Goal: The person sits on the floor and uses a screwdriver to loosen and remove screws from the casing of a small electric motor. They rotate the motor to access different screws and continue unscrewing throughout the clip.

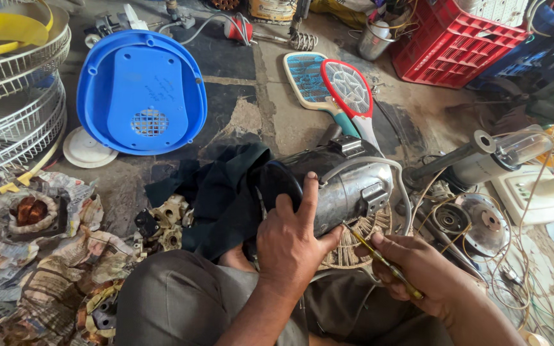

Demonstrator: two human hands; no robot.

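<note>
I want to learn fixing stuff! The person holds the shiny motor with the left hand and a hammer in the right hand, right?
Not a hammer. The head view shows the right hand holding a yellow-handled screwdriver. The left hand does hold the shiny motor.

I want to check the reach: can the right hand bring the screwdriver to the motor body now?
Probably yes: the right hand holds the screwdriver with its tip already at the motor, nothing between them.

Bright even daylight, wide-angle edge distortion
</note>
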